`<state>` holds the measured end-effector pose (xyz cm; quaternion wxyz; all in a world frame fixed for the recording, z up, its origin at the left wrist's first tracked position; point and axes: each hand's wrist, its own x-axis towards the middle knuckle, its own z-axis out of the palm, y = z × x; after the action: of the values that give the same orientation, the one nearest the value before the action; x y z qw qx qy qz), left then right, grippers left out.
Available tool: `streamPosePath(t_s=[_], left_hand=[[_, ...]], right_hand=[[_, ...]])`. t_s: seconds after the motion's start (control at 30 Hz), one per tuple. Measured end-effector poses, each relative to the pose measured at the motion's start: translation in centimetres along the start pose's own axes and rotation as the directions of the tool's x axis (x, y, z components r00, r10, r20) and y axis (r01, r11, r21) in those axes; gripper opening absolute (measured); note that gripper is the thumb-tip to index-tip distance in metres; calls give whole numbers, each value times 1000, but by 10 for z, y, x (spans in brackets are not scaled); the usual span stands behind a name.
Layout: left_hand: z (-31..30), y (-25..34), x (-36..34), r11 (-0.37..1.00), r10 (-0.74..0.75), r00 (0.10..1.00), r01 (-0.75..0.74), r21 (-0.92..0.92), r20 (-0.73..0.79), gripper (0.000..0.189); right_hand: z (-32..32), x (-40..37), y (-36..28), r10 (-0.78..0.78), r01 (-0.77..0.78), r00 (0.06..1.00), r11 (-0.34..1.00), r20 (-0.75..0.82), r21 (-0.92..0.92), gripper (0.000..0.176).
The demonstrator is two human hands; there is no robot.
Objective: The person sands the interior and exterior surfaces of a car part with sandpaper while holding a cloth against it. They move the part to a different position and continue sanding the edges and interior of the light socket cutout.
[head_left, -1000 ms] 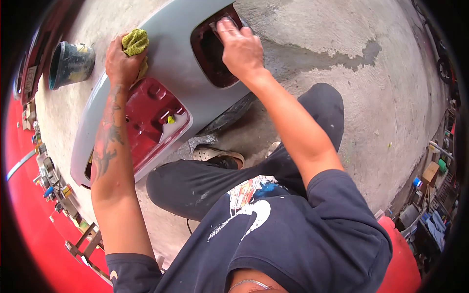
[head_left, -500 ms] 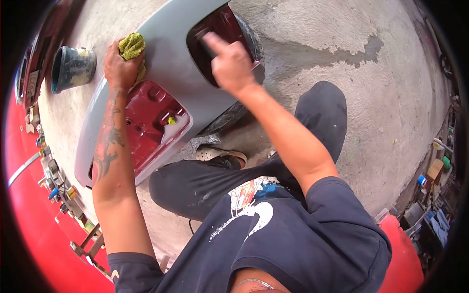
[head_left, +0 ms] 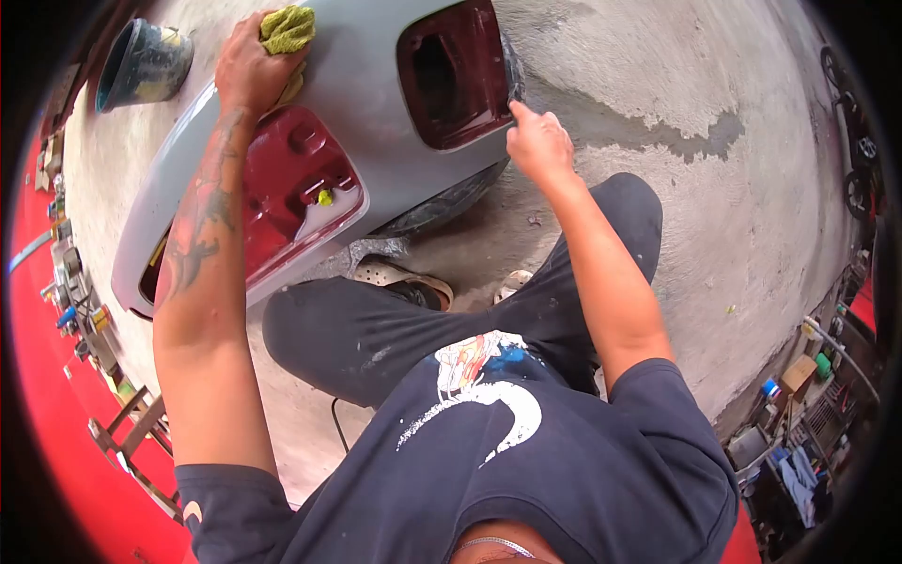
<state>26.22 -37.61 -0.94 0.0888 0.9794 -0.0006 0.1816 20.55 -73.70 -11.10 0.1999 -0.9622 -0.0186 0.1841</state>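
Rough concrete floor lies under a grey car body panel (head_left: 371,113) with dark red openings, propped just beyond the person's bent knees. At its far edge, the left hand (head_left: 246,73) is clamped on a yellow-green cloth (head_left: 287,28). The right hand (head_left: 537,146), fingers curled, touches the panel's right edge; I cannot tell whether it grips. A paint-stained bucket (head_left: 141,58) stands far left.

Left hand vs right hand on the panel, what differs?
The left hand presses a yellow-green cloth on the grey panel near its upper rim; the right hand has no cloth, its fingers at the panel's right edge. The left forearm is tattooed, the right forearm bare. Both reach the same panel.
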Motion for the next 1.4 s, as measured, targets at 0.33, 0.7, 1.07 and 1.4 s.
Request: streamPosePath(t_s=[0.33,0.7,1.07,1.4], left_hand=[[-9,27,1,982,-66,995,51,-180,-78,27],[-14,35,0,985,-104,992,93,-147,-71,32],[-4,10,-2,999,-46,999,46,-9,11,49],[6,17,0,990,-124,992,123,68,8,41]], right_hand=[[24,-29,-15,-583,533,812,765,-37,-362,28],[39,-18,-109,-55,99,994,824,-95,558,32],[80,-51,-70,-225,392,913,714,-340,580,48],[75,-38,-87,-190,307,948,763,-257,568,50]])
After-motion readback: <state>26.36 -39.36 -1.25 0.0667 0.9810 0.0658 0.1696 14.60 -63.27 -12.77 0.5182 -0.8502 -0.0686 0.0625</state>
